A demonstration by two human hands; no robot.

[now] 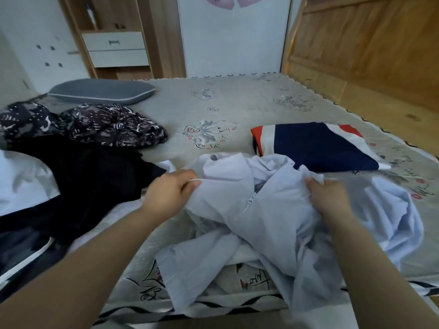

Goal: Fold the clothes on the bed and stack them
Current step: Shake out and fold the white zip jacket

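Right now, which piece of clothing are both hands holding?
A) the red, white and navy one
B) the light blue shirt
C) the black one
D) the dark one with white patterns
B: the left hand and the right hand each have a grip on the crumpled light blue shirt, bunching its fabric at the near edge of the bed.

left hand (169,193), right hand (329,197), gripping pale shirt (273,210)
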